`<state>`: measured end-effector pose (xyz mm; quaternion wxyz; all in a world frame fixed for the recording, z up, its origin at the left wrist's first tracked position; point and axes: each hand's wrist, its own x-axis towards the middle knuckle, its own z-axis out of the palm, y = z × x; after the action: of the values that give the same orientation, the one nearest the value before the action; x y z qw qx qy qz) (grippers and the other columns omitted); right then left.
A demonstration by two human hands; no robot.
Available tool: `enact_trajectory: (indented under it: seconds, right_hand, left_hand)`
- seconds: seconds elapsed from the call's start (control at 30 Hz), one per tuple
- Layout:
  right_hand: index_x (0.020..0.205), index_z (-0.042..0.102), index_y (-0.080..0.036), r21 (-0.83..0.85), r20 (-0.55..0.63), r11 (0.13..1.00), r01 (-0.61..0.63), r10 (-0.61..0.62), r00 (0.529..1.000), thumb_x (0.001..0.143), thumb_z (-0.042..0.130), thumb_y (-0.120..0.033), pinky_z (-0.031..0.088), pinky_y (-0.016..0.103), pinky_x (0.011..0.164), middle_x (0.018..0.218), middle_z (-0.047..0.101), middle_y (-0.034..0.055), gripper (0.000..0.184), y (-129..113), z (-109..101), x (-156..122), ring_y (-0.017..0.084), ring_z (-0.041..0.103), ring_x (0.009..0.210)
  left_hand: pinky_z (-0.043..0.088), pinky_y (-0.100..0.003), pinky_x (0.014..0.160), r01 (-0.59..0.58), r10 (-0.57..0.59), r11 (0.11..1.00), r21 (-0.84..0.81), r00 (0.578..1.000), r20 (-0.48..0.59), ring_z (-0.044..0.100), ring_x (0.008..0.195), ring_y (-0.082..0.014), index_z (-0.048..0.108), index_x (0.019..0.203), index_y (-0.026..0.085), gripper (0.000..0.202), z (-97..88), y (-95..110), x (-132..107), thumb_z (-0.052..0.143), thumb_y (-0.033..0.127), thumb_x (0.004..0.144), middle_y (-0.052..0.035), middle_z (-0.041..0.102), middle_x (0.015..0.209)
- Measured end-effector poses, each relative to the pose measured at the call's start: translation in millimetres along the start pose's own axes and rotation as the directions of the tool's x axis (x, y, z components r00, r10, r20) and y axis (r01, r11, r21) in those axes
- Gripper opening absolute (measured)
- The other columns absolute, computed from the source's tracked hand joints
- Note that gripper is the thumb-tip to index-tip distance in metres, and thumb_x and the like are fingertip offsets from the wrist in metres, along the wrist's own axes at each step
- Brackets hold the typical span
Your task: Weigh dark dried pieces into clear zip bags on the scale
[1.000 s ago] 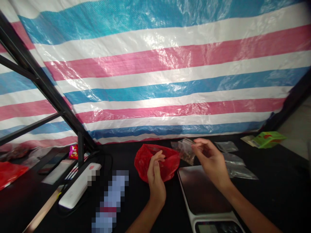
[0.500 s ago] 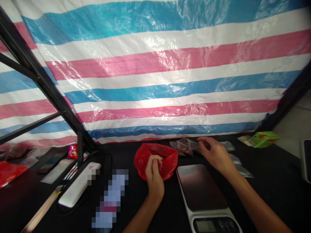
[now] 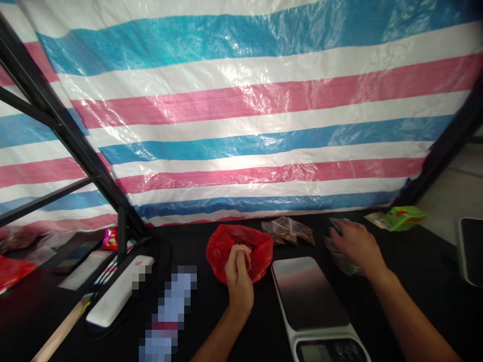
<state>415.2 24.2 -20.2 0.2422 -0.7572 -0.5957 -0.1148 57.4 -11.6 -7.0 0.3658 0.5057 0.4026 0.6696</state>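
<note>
Left hand [image 3: 238,280] is pinching at the mouth of a red plastic bag [image 3: 221,251], held item unclear, at the digital scale's [image 3: 309,294] 10 o'clock; right hand [image 3: 356,246] is grasping clear plastic bags [image 3: 341,262] at 2 o'clock, having released the brown-filled bags [image 3: 287,231], now lying at 12 o'clock.

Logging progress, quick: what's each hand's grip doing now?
Left hand: closed, pinched above the red plastic bag; anything held is hidden.
Right hand: curled down on clear plastic bags; cannot tell if gripping.
</note>
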Motion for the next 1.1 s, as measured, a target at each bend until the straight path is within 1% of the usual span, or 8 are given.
enact_trajectory:
  seconds: [0.2,0.33,0.5,0.7,0.8,0.87,1.0,1.1]
  right_hand:
    - [0.133,0.072,-0.022,0.453,-0.352,0.854,0.255,-0.092,0.932,0.101,0.054,-0.034,0.051,0.049,0.113,0.131,0.074,0.0139,0.038,-72,-43,-2,0.032,0.069,0.122]
    - [0.141,0.067,-0.030,0.618,-0.255,0.645,0.450,-0.377,0.890,0.103,0.058,-0.026,0.053,0.045,0.113,0.142,0.069,0.0087,0.040,-126,-61,-34,0.028,0.065,0.130]
    - [0.154,0.054,-0.028,0.668,-0.123,0.481,0.568,-0.682,0.721,0.100,0.058,-0.017,0.054,0.039,0.114,0.151,0.062,0.0104,0.055,-165,-69,-70,0.025,0.062,0.136]
    - [0.154,0.053,-0.027,0.617,-0.192,0.456,0.641,-0.703,0.685,0.099,0.059,-0.016,0.054,0.037,0.113,0.145,0.068,0.0098,0.056,-168,-67,-73,0.023,0.065,0.133]
    - [0.149,0.058,-0.027,0.598,-0.226,0.505,0.622,-0.638,0.736,0.099,0.061,-0.017,0.056,0.035,0.110,0.136,0.072,0.0090,0.050,-163,-65,-70,0.023,0.069,0.126]
    - [0.140,0.065,-0.028,0.614,-0.221,0.505,0.606,-0.627,0.747,0.101,0.059,-0.016,0.057,0.034,0.106,0.131,0.075,0.0074,0.041,-161,-64,-67,0.022,0.070,0.122]
    - [0.121,0.073,-0.028,0.684,-0.121,0.497,0.534,-0.645,0.755,0.105,0.053,-0.018,0.056,0.034,0.102,0.121,0.077,0.0061,0.027,-170,-62,-54,0.021,0.071,0.116]
    - [0.119,0.074,-0.025,0.651,0.030,0.547,0.526,-0.711,0.703,0.107,0.051,-0.022,0.052,0.037,0.106,0.121,0.077,0.0066,0.026,-191,-60,-36,0.022,0.069,0.116]
  left_hand:
    - [0.053,-0.031,0.085,-0.166,0.147,0.967,0.196,0.983,0.110,0.066,0.091,-0.0203,0.069,0.102,0.020,0.018,1.2,1,-5,0.059,0.035,0.102,-0.0063,0.069,0.097]
    - [0.049,-0.048,0.112,-0.433,0.337,0.838,0.334,0.890,0.308,0.060,0.129,-0.0297,0.056,0.144,0.024,0.053,2.2,-1,-11,0.072,0.029,0.094,-0.0135,0.065,0.138]
    - [0.048,-0.054,0.116,-0.506,0.376,0.789,0.348,0.846,0.379,0.056,0.138,-0.0323,0.044,0.155,0.025,0.067,-1.3,-7,-10,0.072,0.035,0.096,-0.0157,0.060,0.147]
    - [0.053,-0.043,0.107,-0.376,0.314,0.899,0.226,0.911,0.267,0.067,0.121,-0.0268,0.061,0.139,0.024,0.037,-1.4,-8,-10,0.060,0.029,0.102,-0.0119,0.071,0.129]
    - [0.057,-0.036,0.096,-0.173,0.171,0.975,0.142,0.985,0.024,0.071,0.107,-0.0234,0.064,0.132,0.022,0.033,-6.0,-12,-3,0.055,0.037,0.105,-0.0105,0.073,0.120]
    - [0.056,-0.035,0.093,-0.119,0.143,0.984,0.134,0.973,-0.183,0.071,0.102,-0.0229,0.065,0.126,0.020,0.034,-13.7,-14,10,0.054,0.043,0.104,-0.0094,0.072,0.114]
    - [0.054,-0.038,0.096,-0.115,0.247,0.915,0.387,0.918,-0.311,0.067,0.107,-0.0253,0.059,0.123,0.021,0.031,-32.1,-14,40,0.059,0.035,0.096,-0.0087,0.066,0.114]
    - [0.054,-0.038,0.091,0.039,0.155,0.758,0.651,0.959,-0.237,0.068,0.106,-0.0265,0.056,0.124,0.022,0.033,-38.7,-12,52,0.061,0.023,0.091,-0.0086,0.062,0.117]
